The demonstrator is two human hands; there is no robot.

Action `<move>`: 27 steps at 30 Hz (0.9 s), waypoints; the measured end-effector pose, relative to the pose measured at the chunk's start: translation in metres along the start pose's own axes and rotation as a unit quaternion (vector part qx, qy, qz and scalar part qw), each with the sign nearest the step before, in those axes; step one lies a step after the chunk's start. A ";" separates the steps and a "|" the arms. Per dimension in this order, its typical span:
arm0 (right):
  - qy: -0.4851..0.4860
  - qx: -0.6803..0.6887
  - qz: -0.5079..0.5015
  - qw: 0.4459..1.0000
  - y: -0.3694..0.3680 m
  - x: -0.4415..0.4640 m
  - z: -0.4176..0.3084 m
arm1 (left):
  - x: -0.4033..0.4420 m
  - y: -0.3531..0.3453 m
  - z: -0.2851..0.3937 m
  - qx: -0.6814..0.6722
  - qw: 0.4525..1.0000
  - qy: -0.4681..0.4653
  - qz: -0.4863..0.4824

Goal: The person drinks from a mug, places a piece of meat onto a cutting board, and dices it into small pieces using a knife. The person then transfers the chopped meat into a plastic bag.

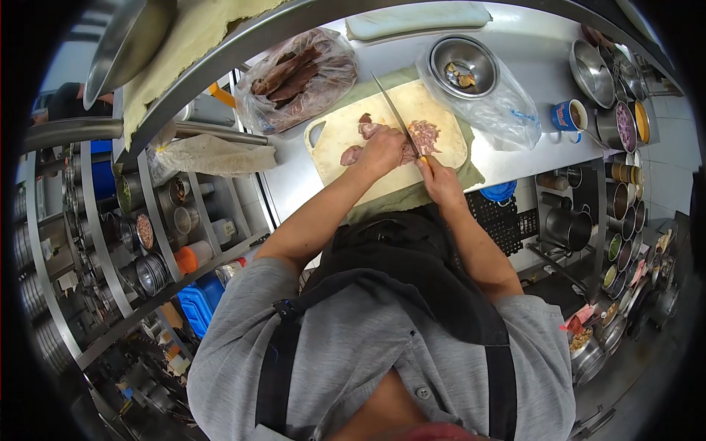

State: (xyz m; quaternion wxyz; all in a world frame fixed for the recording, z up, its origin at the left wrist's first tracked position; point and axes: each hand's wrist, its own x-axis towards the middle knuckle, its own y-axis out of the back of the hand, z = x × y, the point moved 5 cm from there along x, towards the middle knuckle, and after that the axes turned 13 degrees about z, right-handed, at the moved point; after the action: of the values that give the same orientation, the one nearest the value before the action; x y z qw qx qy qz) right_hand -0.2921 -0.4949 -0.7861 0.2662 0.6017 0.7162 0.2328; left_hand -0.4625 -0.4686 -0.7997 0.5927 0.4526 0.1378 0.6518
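My right hand [442, 181] is wrapped around the yellowish handle of a long kitchen knife [395, 110], whose blade points away from me across the cutting board [334, 126]. Just left of the blade, my left hand [383, 152] has its fingers curled down on a piece of meat [409, 153], mostly hidden under them. Chopped meat [424, 137] lies in a small heap to the right of the knife. Larger pieces sit left of my hand: one darker-edged chunk [367, 128] and one pink chunk [351, 155]. A green cloth [358, 94] lies beneath the board.
Behind the board, a clear plastic bag holds dark meat [294, 77]. A metal bowl [464, 66] with a few brownish pieces stands on a plastic bag [507, 110]. A blue cup [569, 116] and metal pots [616, 126] are at right. A shelf bar [213, 55] arches overhead.
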 end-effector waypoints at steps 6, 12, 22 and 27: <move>-0.025 0.014 -0.004 1.000 0.027 -0.013 -0.013 | -0.005 0.005 -0.001 -0.016 0.996 0.072 -0.050; -0.071 0.011 -0.067 0.995 0.025 -0.032 -0.011 | -0.005 0.000 0.000 0.015 0.998 0.051 -0.034; -0.024 0.011 0.005 1.000 0.002 -0.012 -0.004 | -0.009 0.005 -0.001 -0.002 0.999 0.037 -0.027; -0.057 0.029 -0.047 0.997 0.018 -0.030 -0.011 | -0.013 0.009 0.000 0.010 0.999 0.039 -0.033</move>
State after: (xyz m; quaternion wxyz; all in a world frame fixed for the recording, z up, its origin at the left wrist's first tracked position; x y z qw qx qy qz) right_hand -0.2825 -0.5213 -0.7633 0.2994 0.5872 0.7336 0.1651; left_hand -0.4696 -0.4822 -0.7989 0.6033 0.4278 0.1824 0.6479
